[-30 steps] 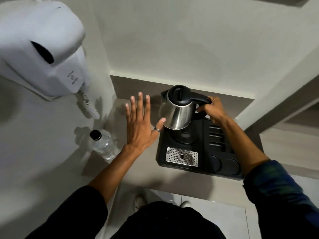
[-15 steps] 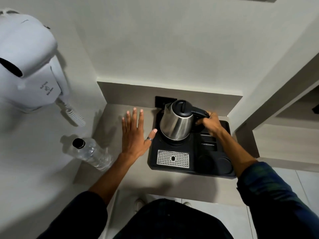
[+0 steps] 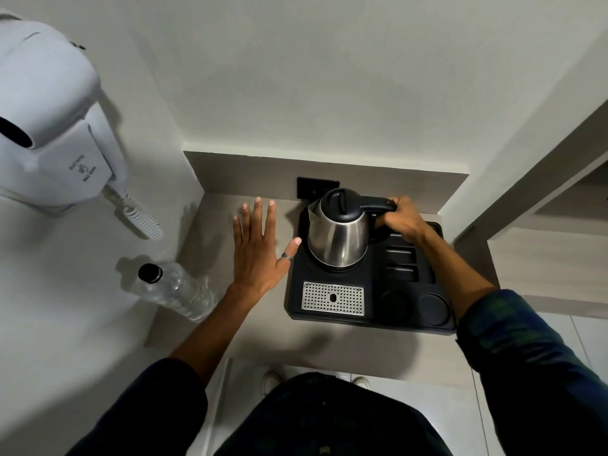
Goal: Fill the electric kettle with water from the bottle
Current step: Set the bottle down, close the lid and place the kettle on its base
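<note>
the white wall-mounted hair dryer [image 3: 56,126] at ten o'clock carries small printed writing, too blurred to read. the steel electric kettle [image 3: 339,238] stands upright on the black tray [image 3: 371,320] at the centre of the bench [image 3: 263,340], lid shut. the right hand [image 3: 399,220] has its grip closed around the kettle's black handle at two o'clock of the body. the left hand [image 3: 260,248] lies spread, grip wide and holding nothing, just beside the tray's nine o'clock edge, a ring on the thumb near the kettle. the clear water bottle [image 3: 177,291], black cap on, stands at eight o'clock, apart from both hands. a perforated metal drip grille [image 3: 333,298] sits at six o'clock of the kettle; a dark wall socket [image 3: 316,187] lies behind it.
</note>
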